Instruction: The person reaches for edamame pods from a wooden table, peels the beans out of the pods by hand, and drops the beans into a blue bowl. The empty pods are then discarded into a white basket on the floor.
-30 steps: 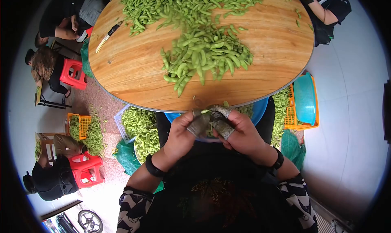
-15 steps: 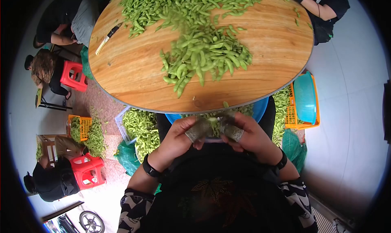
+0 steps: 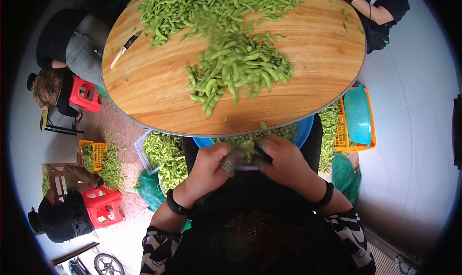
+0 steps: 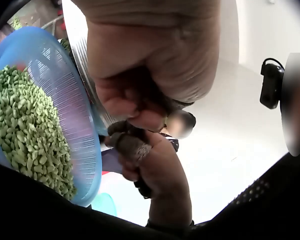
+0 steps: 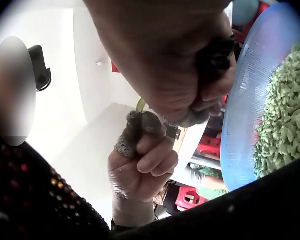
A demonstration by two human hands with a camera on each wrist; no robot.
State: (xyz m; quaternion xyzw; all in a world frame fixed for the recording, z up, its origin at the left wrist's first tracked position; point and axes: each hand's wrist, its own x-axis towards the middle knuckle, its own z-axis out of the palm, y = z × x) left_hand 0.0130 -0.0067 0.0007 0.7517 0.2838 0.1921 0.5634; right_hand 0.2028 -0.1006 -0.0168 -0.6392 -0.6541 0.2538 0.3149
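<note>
My left hand (image 3: pixel 209 163) and right hand (image 3: pixel 286 160) meet over a blue basin (image 3: pixel 308 131) at the table's near edge. Grey wrappings cover the thumbs and some fingers. Between the hands shows an edamame pod (image 3: pixel 248 146), blurred. In the right wrist view the left hand (image 5: pixel 142 167) pinches a green pod (image 5: pixel 140 104) between wrapped thumb and finger. My right hand's fingers curl in close at the pod, their tips partly hidden. The left wrist view shows the basin (image 4: pixel 90 155) holding many shelled beans (image 4: pixel 32 130).
Edamame pods (image 3: pixel 236 66) lie heaped on the wooden table (image 3: pixel 317 78), with a knife (image 3: pixel 124 50) to the left. A crate of pods (image 3: pixel 144 150) stands left, an orange crate (image 3: pixel 342 135) with a teal basket (image 3: pixel 358 116) right. Red stools (image 3: pixel 103 207) and other people are around.
Both hands have lowered slightly and stay close together, their fingers moving in a blur over the basin. At upper left a person has bent forward.
</note>
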